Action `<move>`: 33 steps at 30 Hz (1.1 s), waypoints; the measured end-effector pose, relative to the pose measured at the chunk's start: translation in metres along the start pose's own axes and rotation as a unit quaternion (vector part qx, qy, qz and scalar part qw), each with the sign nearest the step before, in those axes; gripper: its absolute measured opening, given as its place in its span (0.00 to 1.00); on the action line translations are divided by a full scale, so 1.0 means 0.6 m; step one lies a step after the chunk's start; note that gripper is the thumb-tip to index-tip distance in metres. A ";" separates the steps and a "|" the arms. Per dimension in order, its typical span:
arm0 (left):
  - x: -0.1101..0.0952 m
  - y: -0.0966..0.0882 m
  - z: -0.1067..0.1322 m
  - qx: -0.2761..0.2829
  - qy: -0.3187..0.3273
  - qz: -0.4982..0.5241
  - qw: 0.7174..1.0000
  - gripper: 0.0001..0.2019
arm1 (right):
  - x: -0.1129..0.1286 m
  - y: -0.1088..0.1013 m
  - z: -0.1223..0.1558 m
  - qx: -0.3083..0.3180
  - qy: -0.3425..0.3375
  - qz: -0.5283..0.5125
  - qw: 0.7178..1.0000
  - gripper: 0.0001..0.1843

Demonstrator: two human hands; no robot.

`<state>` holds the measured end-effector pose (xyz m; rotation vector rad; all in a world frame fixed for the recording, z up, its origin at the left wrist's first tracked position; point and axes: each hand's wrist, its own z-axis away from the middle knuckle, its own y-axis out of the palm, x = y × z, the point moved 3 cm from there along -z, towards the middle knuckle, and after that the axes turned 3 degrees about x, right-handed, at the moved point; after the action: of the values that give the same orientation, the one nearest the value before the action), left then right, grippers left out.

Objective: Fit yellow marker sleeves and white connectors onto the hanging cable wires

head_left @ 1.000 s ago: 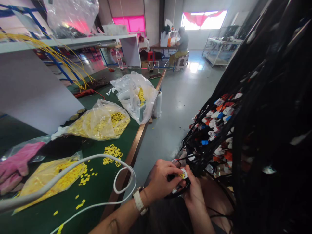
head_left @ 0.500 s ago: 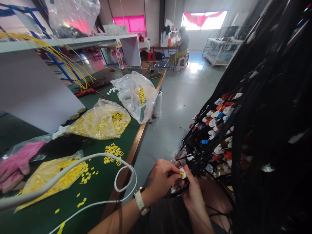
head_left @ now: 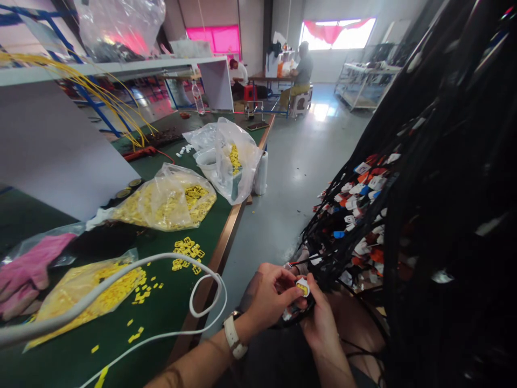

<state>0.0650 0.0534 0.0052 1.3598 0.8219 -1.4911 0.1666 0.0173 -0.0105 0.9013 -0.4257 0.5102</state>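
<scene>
Low in the picture, over my lap, both hands meet on a small white connector with a yellow insert (head_left: pixel 302 286). My left hand (head_left: pixel 269 296), with a white watch on the wrist, pinches it from the left with curled fingers. My right hand (head_left: pixel 321 318) holds it from the right, thumb on top. Black wires run from the connector into a big bundle of black cables (head_left: pixel 424 178) on my right, which ends in several white, orange and blue connectors (head_left: pixel 357 210).
A green bench (head_left: pixel 161 318) lies on my left with bags of yellow clips (head_left: pixel 169 202), loose yellow clips (head_left: pixel 186 251), a white cable (head_left: pixel 121 275), pink cloth (head_left: pixel 28 269) and a white plastic bag (head_left: pixel 230 153). Far back, a person (head_left: pixel 301 70) sits at a table.
Both hands have lifted the connector slightly and turned it, so its yellow insert faces up more. The bench and cable bundle stay as they were.
</scene>
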 end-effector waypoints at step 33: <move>-0.037 -0.010 0.015 -0.050 0.110 -0.241 0.963 0.03 | 0.006 -0.008 -0.006 -0.018 -0.009 -0.007 1.000 0.21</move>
<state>0.0552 0.0515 0.0281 1.3232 1.4315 -1.6484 0.1727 0.0186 -0.0132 0.8745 -0.4437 0.4800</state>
